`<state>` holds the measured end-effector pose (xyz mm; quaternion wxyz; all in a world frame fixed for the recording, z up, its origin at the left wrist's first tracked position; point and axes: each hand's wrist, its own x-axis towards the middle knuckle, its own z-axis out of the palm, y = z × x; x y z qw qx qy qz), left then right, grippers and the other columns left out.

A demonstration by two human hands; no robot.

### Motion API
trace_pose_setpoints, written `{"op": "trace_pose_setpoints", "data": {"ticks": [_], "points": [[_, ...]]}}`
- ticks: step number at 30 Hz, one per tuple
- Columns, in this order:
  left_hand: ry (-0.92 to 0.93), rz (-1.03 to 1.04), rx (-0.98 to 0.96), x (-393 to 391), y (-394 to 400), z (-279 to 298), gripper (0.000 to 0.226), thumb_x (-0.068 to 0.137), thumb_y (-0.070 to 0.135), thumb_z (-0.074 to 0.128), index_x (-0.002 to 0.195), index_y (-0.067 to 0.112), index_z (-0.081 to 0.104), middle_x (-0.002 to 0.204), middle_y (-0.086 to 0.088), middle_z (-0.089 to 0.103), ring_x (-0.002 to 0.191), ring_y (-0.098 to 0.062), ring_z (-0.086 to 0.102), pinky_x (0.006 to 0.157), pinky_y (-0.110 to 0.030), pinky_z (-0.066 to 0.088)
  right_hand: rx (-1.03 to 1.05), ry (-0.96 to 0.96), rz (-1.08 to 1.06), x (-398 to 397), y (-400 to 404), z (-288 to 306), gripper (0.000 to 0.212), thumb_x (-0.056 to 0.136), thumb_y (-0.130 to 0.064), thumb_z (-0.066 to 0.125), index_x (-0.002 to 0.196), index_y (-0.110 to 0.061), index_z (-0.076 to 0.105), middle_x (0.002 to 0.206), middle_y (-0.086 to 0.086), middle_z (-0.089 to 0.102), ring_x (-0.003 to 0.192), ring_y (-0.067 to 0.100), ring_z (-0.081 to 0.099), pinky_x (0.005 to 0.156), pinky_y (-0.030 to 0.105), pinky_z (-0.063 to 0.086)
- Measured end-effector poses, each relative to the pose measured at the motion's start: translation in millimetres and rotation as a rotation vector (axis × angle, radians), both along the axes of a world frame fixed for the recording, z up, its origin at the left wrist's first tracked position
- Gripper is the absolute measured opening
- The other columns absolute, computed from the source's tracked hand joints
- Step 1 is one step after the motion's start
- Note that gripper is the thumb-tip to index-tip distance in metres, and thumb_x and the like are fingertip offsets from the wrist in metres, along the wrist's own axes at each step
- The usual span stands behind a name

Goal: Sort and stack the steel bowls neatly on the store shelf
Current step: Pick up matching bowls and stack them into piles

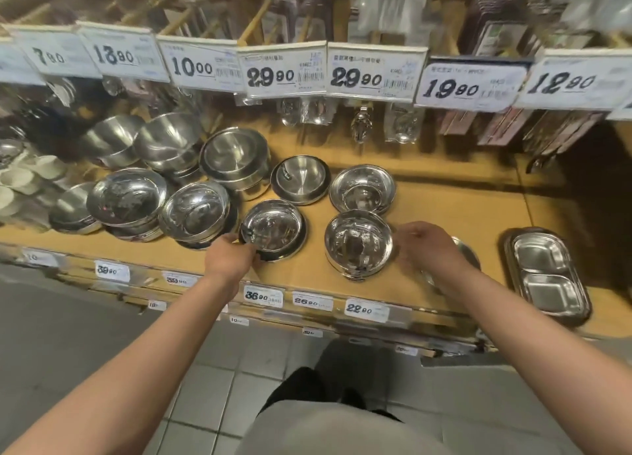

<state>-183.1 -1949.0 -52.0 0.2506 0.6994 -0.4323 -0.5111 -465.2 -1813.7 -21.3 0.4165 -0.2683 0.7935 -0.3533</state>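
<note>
Several steel bowls stand on the wooden shelf (461, 215). My left hand (232, 254) grips the near left rim of a shallow steel bowl (273, 227) at the shelf's front. My right hand (429, 244) hovers just right of a deeper steel bowl (357, 242), its fingers loosely curled and blurred, holding nothing that I can see. Behind these sit another bowl (362, 189) and a flat-rimmed bowl (301, 177). Stacks of bowls (195, 212) crowd the left side, with a lidded stack (236, 160) behind them.
A divided steel tray (547, 277) lies at the shelf's right front. A round steel lid (468, 249) is half hidden behind my right wrist. White dishes (20, 181) sit at far left. Price tags (284, 70) hang overhead, with packaged utensils behind. Tiled floor lies below.
</note>
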Motion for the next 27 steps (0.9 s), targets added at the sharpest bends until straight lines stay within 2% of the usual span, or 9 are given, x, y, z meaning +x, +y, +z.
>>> {"op": "trace_pose_setpoints", "data": {"ticks": [3,5,8,13,18,20,23,25,27], "points": [[-0.116,-0.07,-0.037,-5.8,-10.3,-5.7,0.021,0.094,0.013,0.066,0.113,0.006,0.064,0.101,-0.013,0.071,0.105,-0.037,0.068,0.099,-0.05,0.054,-0.017,-0.001,-0.051,5.1,11.4,6.5,0.029,0.094,-0.042,0.067,0.108,-0.016,0.069,0.091,0.001,0.074,0.065,0.011,0.062,0.054,0.022,0.05],[-0.214,-0.106,-0.033,-7.7,-18.0,-10.2,0.029,0.093,0.02,0.07,0.113,-0.001,0.066,0.107,-0.019,0.072,0.102,-0.038,0.069,0.095,-0.049,0.057,-0.009,-0.021,-0.092,10.7,18.9,11.4,0.024,0.095,-0.039,0.067,0.099,-0.015,0.068,0.076,0.0,0.069,0.054,0.01,0.056,0.045,0.019,0.044],[-0.293,-0.131,-0.024,-9.8,-22.9,-8.6,0.028,0.087,0.019,0.076,0.105,0.0,0.064,0.106,-0.018,0.072,0.099,-0.037,0.07,0.09,-0.048,0.059,-0.019,-0.086,-0.09,20.2,25.4,18.3,0.021,0.097,-0.034,0.066,0.089,-0.015,0.064,0.07,0.003,0.065,0.056,0.013,0.057,0.053,0.023,0.046],[-0.259,-0.15,0.037,-8.7,-28.4,-6.5,0.042,0.078,0.016,0.082,0.113,0.006,0.062,0.102,-0.017,0.074,0.09,-0.038,0.074,0.084,-0.048,0.062,0.024,-0.096,-0.152,33.5,34.5,23.5,0.023,0.1,-0.024,0.061,0.115,-0.006,0.061,0.109,0.012,0.068,0.093,0.023,0.068,0.068,0.027,0.056],[-0.169,-0.159,0.087,-3.6,-34.7,1.5,0.027,0.084,0.008,0.073,0.106,-0.005,0.066,0.094,-0.022,0.074,0.081,-0.038,0.076,0.081,-0.048,0.063,-0.001,-0.121,-0.214,43.1,35.9,24.1,0.014,0.101,-0.015,0.059,0.111,-0.007,0.063,0.1,0.01,0.067,0.083,0.019,0.067,0.079,0.035,0.061],[-0.111,-0.164,0.092,-3.5,-35.9,13.2,0.018,0.087,0.006,0.072,0.099,-0.005,0.065,0.081,-0.018,0.073,0.061,-0.03,0.075,0.07,-0.044,0.065,-0.021,-0.136,-0.236,46.0,35.4,25.6,0.007,0.1,-0.014,0.059,0.102,-0.009,0.064,0.09,0.008,0.068,0.073,0.015,0.068,0.078,0.035,0.062],[0.039,-0.214,0.098,-10.1,-35.2,38.3,0.012,0.089,0.001,0.072,0.092,-0.004,0.062,0.086,-0.017,0.071,0.049,-0.022,0.07,0.049,-0.03,0.061,-0.062,-0.122,-0.263,51.4,34.5,31.3,0.007,0.099,-0.013,0.06,0.095,-0.011,0.065,0.081,0.006,0.068,0.065,0.01,0.066,0.068,0.029,0.062],[0.151,-0.264,0.127,-19.6,-28.6,58.7,0.01,0.089,-0.003,0.071,0.092,-0.005,0.062,0.09,-0.022,0.071,0.052,-0.021,0.072,0.041,-0.023,0.056,-0.093,-0.167,-0.271,55.1,30.9,38.4,0.008,0.099,-0.015,0.061,0.103,-0.01,0.066,0.086,0.007,0.068,0.071,0.013,0.067,0.068,0.029,0.063],[0.238,-0.336,0.17,-34.3,-15.1,78.5,0.009,0.09,-0.006,0.066,0.097,-0.009,0.062,0.088,-0.024,0.07,0.051,-0.02,0.07,0.037,-0.021,0.052,-0.147,-0.316,-0.23,59.4,23.9,47.0,0.026,0.096,-0.021,0.067,0.118,-0.01,0.063,0.1,0.009,0.069,0.084,0.016,0.07,0.072,0.034,0.064]]}}
